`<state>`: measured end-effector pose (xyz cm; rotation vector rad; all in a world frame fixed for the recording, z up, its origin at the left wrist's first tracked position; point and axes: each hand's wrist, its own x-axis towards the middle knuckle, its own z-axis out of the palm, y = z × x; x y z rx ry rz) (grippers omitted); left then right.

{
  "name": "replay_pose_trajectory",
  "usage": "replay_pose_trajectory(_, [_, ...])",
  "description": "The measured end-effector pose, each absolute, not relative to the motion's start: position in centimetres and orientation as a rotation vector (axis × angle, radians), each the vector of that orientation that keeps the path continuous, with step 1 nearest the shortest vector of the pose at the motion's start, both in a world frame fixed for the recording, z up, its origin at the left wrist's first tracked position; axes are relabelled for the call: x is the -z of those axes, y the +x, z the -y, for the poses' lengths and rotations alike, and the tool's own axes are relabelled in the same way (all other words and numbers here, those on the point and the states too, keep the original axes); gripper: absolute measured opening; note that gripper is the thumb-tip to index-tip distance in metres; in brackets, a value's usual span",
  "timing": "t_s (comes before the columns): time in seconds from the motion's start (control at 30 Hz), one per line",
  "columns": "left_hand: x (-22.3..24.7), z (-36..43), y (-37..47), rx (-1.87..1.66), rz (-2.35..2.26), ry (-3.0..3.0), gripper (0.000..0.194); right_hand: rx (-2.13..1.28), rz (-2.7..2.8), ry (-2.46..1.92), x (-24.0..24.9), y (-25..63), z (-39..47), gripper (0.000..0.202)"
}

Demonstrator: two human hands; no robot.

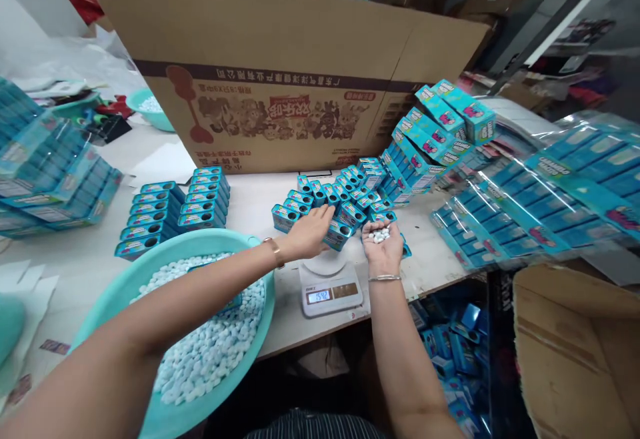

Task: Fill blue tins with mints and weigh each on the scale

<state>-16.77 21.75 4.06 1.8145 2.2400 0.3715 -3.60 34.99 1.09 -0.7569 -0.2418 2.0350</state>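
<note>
My left hand (311, 232) reaches over the white kitchen scale (332, 295), palm down with its fingers bent together. It is right beside a small blue candy box (339, 233) standing at the scale's platform; whatever is under the fingers is hidden. My right hand (384, 255) is cupped palm up and holds a small heap of white candies (379, 235). A turquoise basin (265, 292) full of pale blue and white candies (200, 352) lies beneath my left forearm. Several small blue boxes (300, 200) with dark round openings are grouped beyond my hands.
Two rows of blue boxes (153, 215) stand at left. A large cardboard box (310, 45) walls the table's back. Filled display trays (435, 132) are stacked at the back right, with wrapped packs (540, 205) nearer. An open carton (575, 352) is at lower right.
</note>
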Motion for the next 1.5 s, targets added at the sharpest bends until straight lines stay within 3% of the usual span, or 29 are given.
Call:
replay_pose_trajectory(0.13, [-1.8, -24.2, -17.1, -0.568, -2.221, 1.607, 0.052, -1.998, 0.187, -0.812, 0.1, -3.0, -34.0, 0.025])
replay_pose_trajectory(0.23, [-3.2, -23.7, -16.9, -0.798, -2.177, 1.622, 0.039, -1.996, 0.151, -0.847, 0.9, -2.6, -33.4, 0.024])
replay_pose_trajectory(0.33, [-5.8, -22.9, -16.1, -0.938, -2.108, 1.841, 0.034, -2.002, 0.104, -0.895, 1.2, -2.9, -32.8, 0.025])
replay_pose_trajectory(0.53, [-8.1, -23.0, -14.3, -0.364, -2.141, 2.091, 0.029, -2.1, 0.041, -0.883, 1.3, -4.7, -31.5, 0.025])
replay_pose_trajectory(0.93, [-8.2, -22.7, -14.8, -0.736, -2.154, 1.89, 0.029, -2.093, 0.105, -0.887, 1.9, -4.7, -32.2, 0.021])
replay_pose_trajectory(1.07, [-6.6, -22.1, -15.5, -0.832, -2.264, 1.649, 0.035, -2.115, 0.12, -0.817, 1.4, -3.3, -32.7, 0.027])
replay_pose_trajectory(1.27, [-3.2, -21.4, -15.5, -0.666, -2.367, 1.43, 0.042, -2.137, 0.312, -0.682, 1.3, -0.8, -34.3, 0.026])
replay_pose_trajectory(1.33, [-2.8, -21.2, -15.4, -0.587, -2.375, 1.438, 0.067, -2.157, 0.327, -0.657, 1.2, -0.2, -34.7, 0.025])
replay_pose_trajectory(1.43, [-3.2, -20.4, -15.9, -0.612, -2.405, 1.5, 0.12, -2.194, 0.311, -0.632, 0.3, 0.5, -35.0, 0.025])
replay_pose_trajectory(1.5, [-3.9, -19.5, -16.5, -0.728, -2.424, 1.544, 0.13, -2.21, 0.299, -0.634, -0.5, 0.8, -35.0, 0.028])
